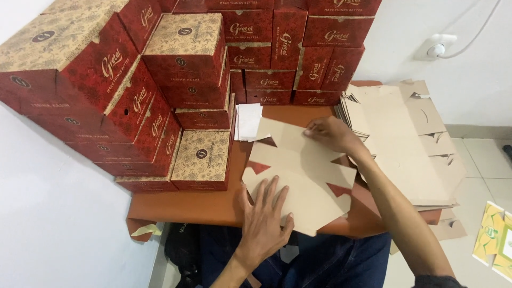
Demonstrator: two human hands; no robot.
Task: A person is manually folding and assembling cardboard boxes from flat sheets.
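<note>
The left hand (265,216) is laid flat, fingers spread wide, on the near part of a flat cardboard box blank (298,170) lying grey side up on the orange table (192,205). The right hand (330,133) is pressed on the blank's far edge, fingers bent, nothing gripped. For a clean fold, the sheet is best pinned firmly by the palm while the far flap is creased along its score. A stack of blanks (400,144) lies to the right, finished red boxes (181,69) to the left.
</note>
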